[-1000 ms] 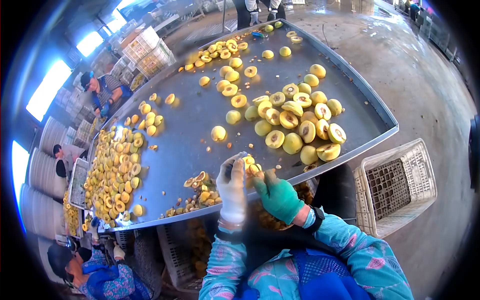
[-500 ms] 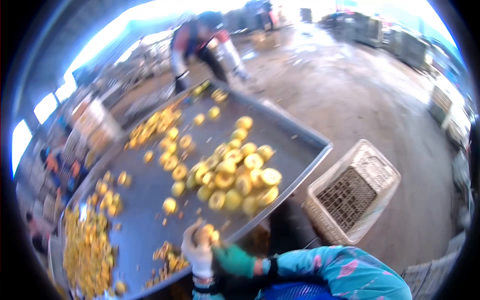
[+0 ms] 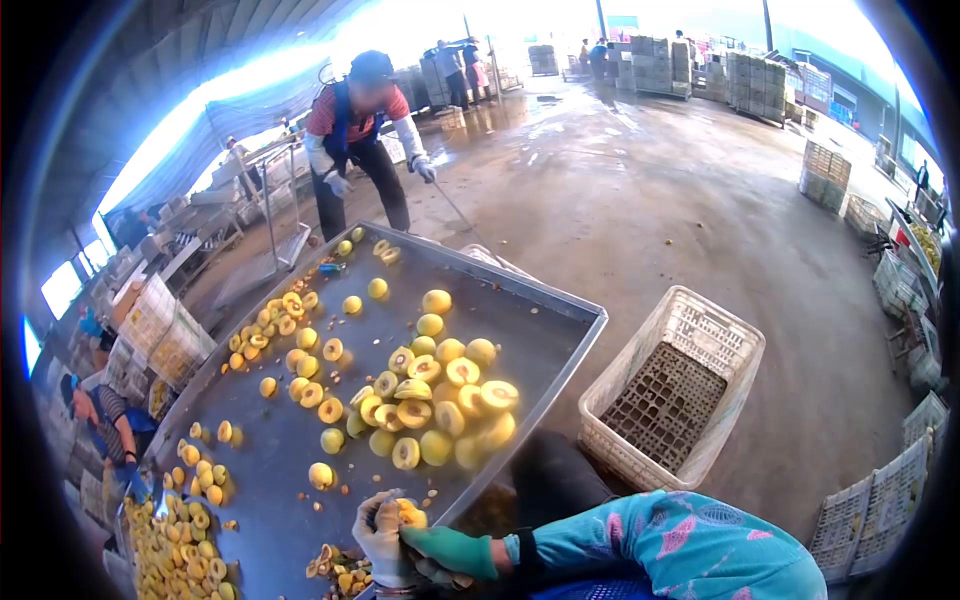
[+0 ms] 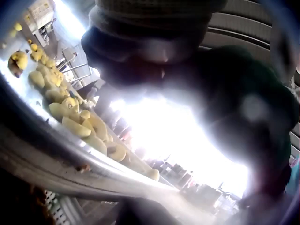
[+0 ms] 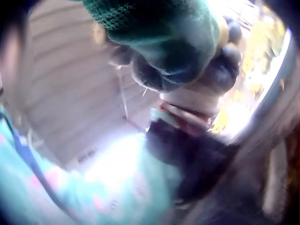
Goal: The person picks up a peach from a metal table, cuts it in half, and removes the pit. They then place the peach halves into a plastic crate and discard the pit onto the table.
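Observation:
At the near edge of the metal table [image 3: 270, 425], my left hand [image 3: 382, 545] in a pale glove grips yellow fruit [image 3: 411, 514]. My right hand [image 3: 455, 552], in a green glove, meets it from the right, touching the left hand. The right wrist view shows the green glove [image 5: 161, 40] with curled fingers against the fruit and left glove; what lies between the hands is mostly hidden. Both hands look dark in the left wrist view. Beyond them lies a pile of halved and whole fruit [image 3: 413, 412].
An off-white crate [image 3: 740, 350] stands on the floor right of the table. Smaller fruit pieces [image 3: 180, 550] cover the table's left end. A person in a striped top [image 3: 360, 130] stands at the far end, holding a thin rod. Stacked crates [image 3: 165, 330] are at the left.
The head view has swung rightward, so the table and hands appear lower and farther left. The person at the far end is now upright in view. Both hands stay together at the fruit.

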Available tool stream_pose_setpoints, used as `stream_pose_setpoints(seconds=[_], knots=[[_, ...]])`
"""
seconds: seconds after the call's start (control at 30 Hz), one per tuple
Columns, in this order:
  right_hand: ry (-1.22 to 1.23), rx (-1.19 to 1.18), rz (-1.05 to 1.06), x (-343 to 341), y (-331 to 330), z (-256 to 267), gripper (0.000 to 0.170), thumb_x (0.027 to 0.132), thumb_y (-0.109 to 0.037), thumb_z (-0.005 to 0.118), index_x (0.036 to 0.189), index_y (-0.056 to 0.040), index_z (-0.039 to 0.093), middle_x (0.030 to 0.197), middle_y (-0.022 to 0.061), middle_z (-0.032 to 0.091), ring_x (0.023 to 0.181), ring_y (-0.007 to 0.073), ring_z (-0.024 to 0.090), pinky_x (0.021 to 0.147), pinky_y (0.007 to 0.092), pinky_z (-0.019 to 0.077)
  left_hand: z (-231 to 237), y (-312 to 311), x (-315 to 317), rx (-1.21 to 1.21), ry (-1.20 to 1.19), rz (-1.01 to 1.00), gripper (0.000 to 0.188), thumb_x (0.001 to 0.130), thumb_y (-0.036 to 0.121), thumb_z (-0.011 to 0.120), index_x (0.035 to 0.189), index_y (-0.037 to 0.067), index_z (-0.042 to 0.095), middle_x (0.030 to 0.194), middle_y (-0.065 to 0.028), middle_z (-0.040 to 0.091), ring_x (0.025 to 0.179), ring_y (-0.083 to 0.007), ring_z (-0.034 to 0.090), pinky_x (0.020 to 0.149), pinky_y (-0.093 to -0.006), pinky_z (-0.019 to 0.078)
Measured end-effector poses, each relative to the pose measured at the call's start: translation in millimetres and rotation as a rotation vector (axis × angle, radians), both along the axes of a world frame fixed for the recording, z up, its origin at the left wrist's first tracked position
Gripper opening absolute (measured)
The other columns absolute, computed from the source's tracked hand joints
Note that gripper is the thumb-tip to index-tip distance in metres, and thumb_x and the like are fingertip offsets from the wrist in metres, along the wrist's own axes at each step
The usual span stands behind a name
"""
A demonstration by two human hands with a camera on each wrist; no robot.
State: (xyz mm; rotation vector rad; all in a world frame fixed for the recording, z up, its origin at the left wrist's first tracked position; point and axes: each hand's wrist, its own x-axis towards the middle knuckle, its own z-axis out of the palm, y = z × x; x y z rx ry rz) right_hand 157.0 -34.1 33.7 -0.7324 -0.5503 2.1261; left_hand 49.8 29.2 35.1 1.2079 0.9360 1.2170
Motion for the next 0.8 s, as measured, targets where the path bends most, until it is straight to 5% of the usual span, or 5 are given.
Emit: stream_pose_setpoints(seconds=[0.27, 0.47, 0.5, 0.63, 0.8], knots=[[0.473, -0.23, 0.229, 10, -11, 18, 0.036, 0.096, -0.05, 0.046, 0.082, -0.0165, 0.047, 0.055, -0.0044, 0.04, 0.038, 0.0071, 0.038, 0.034, 0.0219, 0.031, 3, -5, -15, -0.074, -0.117, -0.265, 0.036, 0.094, 0.033, 0.054, 0.101, -0.002, 0.058, 0.078, -0.0144, 0.065, 0.063, -0.0216, 0.062, 0.058, -0.0305, 0.053], [0.268, -0.051, 0.579, 6, -25, 23, 0.032, 0.097, -0.043, 0.048, 0.085, -0.0139, 0.049, 0.055, -0.0051, 0.038, 0.04, 0.005, 0.036, 0.035, 0.019, 0.0295, -6, -61, -93, -0.233, -0.365, 0.528, 0.042, 0.096, 0.045, 0.048, 0.102, 0.006, 0.06, 0.078, -0.0122, 0.064, 0.066, -0.022, 0.062, 0.061, -0.0324, 0.0537], [0.316, -0.069, 0.623, 8, -26, 1, 0.031, 0.097, -0.043, 0.048, 0.086, -0.0139, 0.049, 0.055, -0.0048, 0.038, 0.04, 0.0048, 0.036, 0.036, 0.0187, 0.0297, -34, -77, -151, 0.095, 0.465, 0.663, 0.041, 0.091, 0.043, 0.058, 0.101, 0.003, 0.061, 0.08, -0.0112, 0.064, 0.068, -0.0216, 0.062, 0.064, -0.0337, 0.0531], [0.101, -0.68, 0.415, -2, -28, -85, 0.036, 0.095, -0.048, 0.05, 0.096, -0.0121, 0.053, 0.065, -0.0022, 0.044, 0.045, 0.0065, 0.04, 0.035, 0.0209, 0.031, 37, -63, -183, 0.318, 1.705, 0.521, 0.034, 0.077, 0.029, 0.074, 0.094, 0.001, 0.065, 0.088, -0.0152, 0.067, 0.08, -0.0294, 0.064, 0.075, -0.039, 0.0498], [-0.29, -0.105, 0.432, -8, -3, -24, 0.048, 0.089, -0.063, 0.046, 0.11, -0.0215, 0.06, 0.077, 0.0015, 0.053, 0.047, 0.0086, 0.045, 0.038, 0.0232, 0.0375, 7, 111, -111, 0.407, 1.375, 0.465, 0.037, 0.076, 0.035, 0.071, 0.101, 0.008, 0.067, 0.114, -0.0182, 0.061, 0.101, -0.036, 0.058, 0.088, -0.0403, 0.0468]])
